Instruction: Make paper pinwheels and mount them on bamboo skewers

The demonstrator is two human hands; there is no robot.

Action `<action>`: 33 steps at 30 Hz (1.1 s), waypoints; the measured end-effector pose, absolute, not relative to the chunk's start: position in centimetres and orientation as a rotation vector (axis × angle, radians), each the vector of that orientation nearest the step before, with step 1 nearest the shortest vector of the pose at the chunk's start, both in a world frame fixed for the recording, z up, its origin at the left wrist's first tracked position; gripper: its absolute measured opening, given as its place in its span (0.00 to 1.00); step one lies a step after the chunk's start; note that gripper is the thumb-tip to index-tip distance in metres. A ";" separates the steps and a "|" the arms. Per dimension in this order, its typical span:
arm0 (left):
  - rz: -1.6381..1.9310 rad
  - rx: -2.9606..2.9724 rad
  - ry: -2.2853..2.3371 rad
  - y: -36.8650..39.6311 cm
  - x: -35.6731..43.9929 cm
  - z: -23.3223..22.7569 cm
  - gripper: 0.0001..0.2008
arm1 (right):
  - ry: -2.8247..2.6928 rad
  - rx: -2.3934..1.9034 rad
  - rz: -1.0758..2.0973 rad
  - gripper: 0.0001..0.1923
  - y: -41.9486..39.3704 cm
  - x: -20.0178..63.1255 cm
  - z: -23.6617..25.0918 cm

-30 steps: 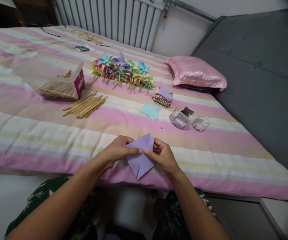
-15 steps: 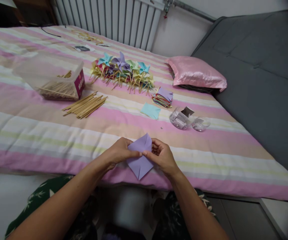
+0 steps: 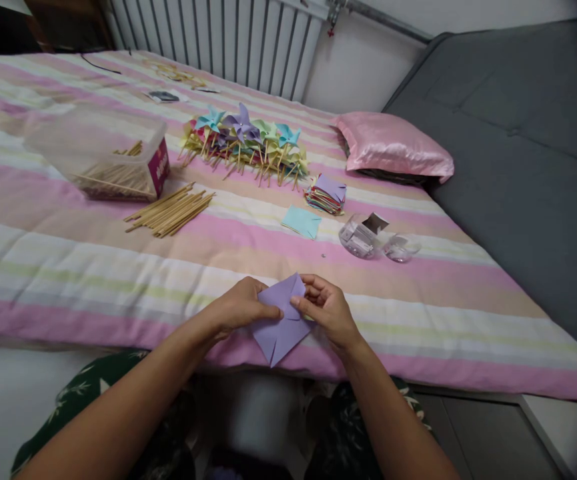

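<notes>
A person sits at the near edge of a bed (image 3: pixel 68 267) covered in a pink, cream and tan striped quilt. Both hands work a lilac square of cut paper (image 3: pixel 281 320) lying at that near edge. The left hand (image 3: pixel 241 308) pinches the paper's left side with thumb and fingers closed on it. The right hand (image 3: pixel 325 308) nips a folded corner near the paper's middle, fingertips closed on the flap. This looks like the folding step of making a pinwheel, with corners being drawn to the centre. The next move would call for holding the gathered tips steady while another corner comes in.

Farther up the bed lie a pale blue paper square (image 3: pixel 301 221) and a small stack of coloured paper squares (image 3: pixel 326 193). Beyond them is a heap of finished paper pinwheels on sticks (image 3: pixel 245 143). Toward the left edge sit loose wooden sticks (image 3: pixel 171 211) and a clear plastic tub of sticks (image 3: pixel 101 157). Right of the blue square lie two small clear containers (image 3: pixel 375 239). A pink satin pillow (image 3: pixel 393 147) rests at the far right edge.
</notes>
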State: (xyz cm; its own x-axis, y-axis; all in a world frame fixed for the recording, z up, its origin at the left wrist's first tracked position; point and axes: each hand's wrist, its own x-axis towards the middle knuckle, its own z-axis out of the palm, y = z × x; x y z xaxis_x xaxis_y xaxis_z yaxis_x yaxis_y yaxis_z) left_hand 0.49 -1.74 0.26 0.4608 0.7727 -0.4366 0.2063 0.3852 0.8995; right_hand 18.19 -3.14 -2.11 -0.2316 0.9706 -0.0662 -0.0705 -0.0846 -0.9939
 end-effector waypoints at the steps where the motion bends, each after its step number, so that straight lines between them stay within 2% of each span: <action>1: 0.455 1.153 1.063 -1.7 0.5 0.3 0.05 | -1.261 -1.096 1.466 0.18 -3.1 18.3 -2.1; 9: 0.410 1.152 1.055 -1.8 0.4 0.3 0.05 | -1.158 -1.142 1.346 0.20 -2.6 18.9 -1.8; 18: 0.701 0.931 1.219 -0.8 -0.3 1.0 0.07 | -1.225 -1.147 0.703 0.09 -3.3 18.9 -1.3; 21: 0.772 0.822 1.221 -0.4 -0.8 1.0 0.10 | -1.346 -1.098 0.772 0.08 -3.8 18.9 -1.2; 26: 0.810 0.725 1.177 -0.1 -1.2 1.2 0.12 | -1.573 -0.999 0.996 0.12 -4.1 18.5 -1.0; 33: 0.745 0.726 1.106 -0.5 -0.8 1.2 0.11 | -1.734 -1.048 0.949 0.10 -3.9 18.4 -1.4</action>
